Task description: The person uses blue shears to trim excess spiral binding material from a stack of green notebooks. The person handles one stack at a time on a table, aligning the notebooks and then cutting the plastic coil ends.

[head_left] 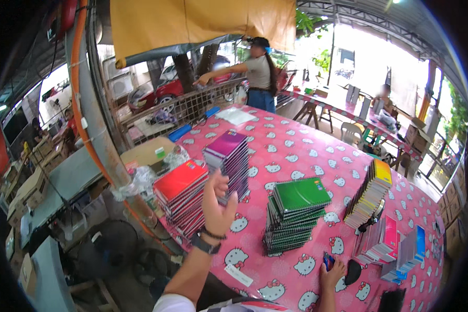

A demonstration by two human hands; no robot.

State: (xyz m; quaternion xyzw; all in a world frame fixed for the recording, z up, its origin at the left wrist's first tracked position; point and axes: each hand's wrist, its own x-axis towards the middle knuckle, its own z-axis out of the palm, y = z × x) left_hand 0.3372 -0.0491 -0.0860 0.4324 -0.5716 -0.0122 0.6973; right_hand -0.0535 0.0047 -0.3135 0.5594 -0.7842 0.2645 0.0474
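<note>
My right hand (332, 274) rests low on the pink cartoon-cat tablecloth (296, 140), fingers curled around a small blue object (327, 260) that I cannot make out clearly; a black oval thing (352, 271) lies just beside it. A white rectangular label (238, 275) lies flat on the cloth near my left forearm. My left hand (217, 200) is raised with the fingers loosely open, holding nothing, a black watch (203, 243) on the wrist. It hangs between the red-covered stack of spiral notebooks (181, 196) on its left and the purple-covered stack (229, 160) just behind it, fingertips close to the purple stack's edge. To the right stands the green-covered stack (295, 212), well apart from both hands. Further right a yellow-topped stack (371, 193) leans, with pink and blue notebooks (395, 244) below it. Beyond, a flat brown cardboard box (146, 152) sits at the table's left edge, and a person in a grey top (257, 73) stands at the far end.
</note>
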